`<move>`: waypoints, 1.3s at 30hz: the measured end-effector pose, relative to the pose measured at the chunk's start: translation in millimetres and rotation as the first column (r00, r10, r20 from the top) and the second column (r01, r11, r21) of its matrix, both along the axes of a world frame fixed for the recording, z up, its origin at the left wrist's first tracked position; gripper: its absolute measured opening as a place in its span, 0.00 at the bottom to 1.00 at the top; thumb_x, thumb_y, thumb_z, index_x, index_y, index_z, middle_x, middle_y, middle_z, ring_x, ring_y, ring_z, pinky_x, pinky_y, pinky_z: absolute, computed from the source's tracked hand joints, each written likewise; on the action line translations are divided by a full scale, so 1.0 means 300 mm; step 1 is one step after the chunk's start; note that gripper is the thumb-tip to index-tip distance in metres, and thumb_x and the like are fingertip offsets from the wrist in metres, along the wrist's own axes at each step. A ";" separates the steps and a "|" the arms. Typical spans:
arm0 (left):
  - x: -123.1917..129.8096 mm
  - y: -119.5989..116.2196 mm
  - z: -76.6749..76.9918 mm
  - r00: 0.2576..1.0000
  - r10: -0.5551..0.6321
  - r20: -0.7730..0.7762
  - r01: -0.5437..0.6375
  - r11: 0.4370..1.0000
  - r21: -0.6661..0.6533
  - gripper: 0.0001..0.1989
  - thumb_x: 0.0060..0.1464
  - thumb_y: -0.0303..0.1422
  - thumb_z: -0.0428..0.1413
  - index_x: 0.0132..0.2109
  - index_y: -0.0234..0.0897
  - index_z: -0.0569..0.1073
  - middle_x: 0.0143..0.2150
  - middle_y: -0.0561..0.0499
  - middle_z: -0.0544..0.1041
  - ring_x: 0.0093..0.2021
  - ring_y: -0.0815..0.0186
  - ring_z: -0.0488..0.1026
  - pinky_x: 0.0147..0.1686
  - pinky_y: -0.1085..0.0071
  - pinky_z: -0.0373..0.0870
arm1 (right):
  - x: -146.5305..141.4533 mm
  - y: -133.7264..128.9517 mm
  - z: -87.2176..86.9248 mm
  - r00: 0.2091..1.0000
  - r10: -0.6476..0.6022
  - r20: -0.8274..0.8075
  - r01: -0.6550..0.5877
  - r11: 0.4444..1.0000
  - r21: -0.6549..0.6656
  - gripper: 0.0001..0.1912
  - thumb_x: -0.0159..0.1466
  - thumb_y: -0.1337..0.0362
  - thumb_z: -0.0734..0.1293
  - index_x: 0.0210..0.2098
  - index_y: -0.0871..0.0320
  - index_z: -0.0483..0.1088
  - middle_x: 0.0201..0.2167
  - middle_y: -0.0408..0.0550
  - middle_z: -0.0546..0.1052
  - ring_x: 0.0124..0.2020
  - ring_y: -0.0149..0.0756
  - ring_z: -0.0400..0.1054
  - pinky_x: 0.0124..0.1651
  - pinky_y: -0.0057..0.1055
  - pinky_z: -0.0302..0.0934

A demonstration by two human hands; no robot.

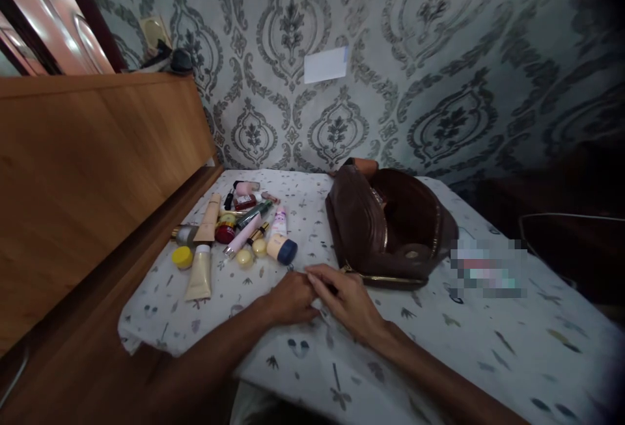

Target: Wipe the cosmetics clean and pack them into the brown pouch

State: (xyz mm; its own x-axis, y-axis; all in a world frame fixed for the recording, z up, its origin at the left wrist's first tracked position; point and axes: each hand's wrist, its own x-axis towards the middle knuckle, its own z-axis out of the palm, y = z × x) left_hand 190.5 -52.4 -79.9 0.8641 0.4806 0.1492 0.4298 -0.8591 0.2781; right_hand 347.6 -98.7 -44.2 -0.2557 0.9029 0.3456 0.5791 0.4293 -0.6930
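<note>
Head cam, fwd + down, cloth [439, 308] nr.

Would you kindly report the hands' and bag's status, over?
Left hand and right hand touching, nothing visibly held. Bag gaping open. Cosmetics left of bag, apart from it.

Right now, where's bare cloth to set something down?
Printed cloth lies bare between the cosmetics and the brown bag, beyond the left hand and right hand; also nearside of the bag, right of the right forearm. Crowded: left, where the cosmetics bunch. Pixelated patch right of the bag: can't tell.
</note>
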 end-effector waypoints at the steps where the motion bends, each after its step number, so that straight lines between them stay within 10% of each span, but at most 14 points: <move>1: 0.001 0.003 -0.001 1.000 -0.014 -0.006 0.014 1.000 0.008 0.13 0.50 0.29 0.59 0.45 0.33 0.76 0.44 0.42 0.81 0.45 0.56 0.77 0.44 0.64 0.72 | -0.007 0.026 0.005 0.999 -0.040 0.022 0.040 0.999 -0.009 0.16 0.69 0.58 0.59 0.47 0.56 0.75 0.28 0.47 0.79 0.29 0.38 0.74 0.35 0.32 0.66; 9: -0.021 0.008 0.023 0.990 -0.137 0.035 0.134 0.987 0.090 0.10 0.54 0.32 0.57 0.43 0.33 0.77 0.43 0.42 0.81 0.45 0.54 0.77 0.47 0.63 0.70 | -0.094 0.244 -0.022 0.999 -0.038 -0.006 0.036 0.974 -0.223 0.34 0.57 0.55 0.71 0.60 0.57 0.63 0.51 0.55 0.72 0.51 0.44 0.69 0.52 0.41 0.64; 19: -0.053 0.018 0.046 0.970 -0.098 0.225 0.092 0.995 0.033 0.04 0.51 0.33 0.55 0.32 0.37 0.72 0.31 0.49 0.78 0.32 0.65 0.75 0.33 0.71 0.67 | -0.106 0.300 -0.089 0.979 -0.091 -0.185 0.027 0.947 -0.319 0.30 0.53 0.57 0.71 0.53 0.56 0.62 0.37 0.45 0.74 0.40 0.40 0.70 0.44 0.36 0.65; 23: -0.079 0.027 0.080 0.881 0.146 0.450 -0.188 0.981 0.049 0.05 0.52 0.32 0.52 0.33 0.37 0.72 0.30 0.48 0.75 0.32 0.62 0.72 0.34 0.68 0.68 | -0.095 0.310 -0.140 0.934 -0.167 -0.317 0.081 0.961 -0.265 0.27 0.51 0.56 0.71 0.48 0.55 0.62 0.36 0.45 0.73 0.36 0.40 0.70 0.40 0.36 0.65; 27: -0.110 0.053 0.114 0.786 0.419 0.455 -0.526 0.839 0.136 0.11 0.52 0.30 0.54 0.43 0.35 0.75 0.39 0.43 0.76 0.42 0.54 0.71 0.43 0.59 0.69 | -0.097 0.274 -0.152 0.932 -0.131 -0.338 0.077 0.983 -0.167 0.29 0.50 0.60 0.70 0.51 0.55 0.61 0.41 0.49 0.75 0.41 0.42 0.71 0.44 0.37 0.65; 32: -0.107 0.084 0.094 0.868 0.414 0.273 -0.477 0.849 0.228 0.23 0.59 0.40 0.57 0.58 0.36 0.70 0.56 0.40 0.74 0.57 0.50 0.68 0.57 0.51 0.63 | -0.100 0.246 -0.160 0.930 -0.162 -0.331 0.129 0.985 -0.118 0.33 0.51 0.60 0.68 0.55 0.57 0.58 0.42 0.50 0.76 0.39 0.42 0.72 0.42 0.36 0.67; 39: -0.104 0.117 0.065 0.804 0.543 0.242 -0.588 0.787 0.185 0.24 0.65 0.46 0.49 0.59 0.34 0.69 0.57 0.39 0.74 0.56 0.51 0.70 0.58 0.52 0.65 | -0.116 0.267 -0.197 0.923 -0.124 -0.363 0.107 0.992 -0.067 0.37 0.52 0.62 0.67 0.60 0.57 0.55 0.46 0.53 0.74 0.44 0.42 0.73 0.47 0.41 0.68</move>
State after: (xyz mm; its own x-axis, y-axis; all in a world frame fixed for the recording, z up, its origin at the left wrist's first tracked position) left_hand 159.2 -17.2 -60.5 0.3986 0.8046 0.4402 0.8255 -0.5239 0.2101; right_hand 312.7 -18.5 -103.2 -0.0123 0.9353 0.3537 0.3253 0.3382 -0.8831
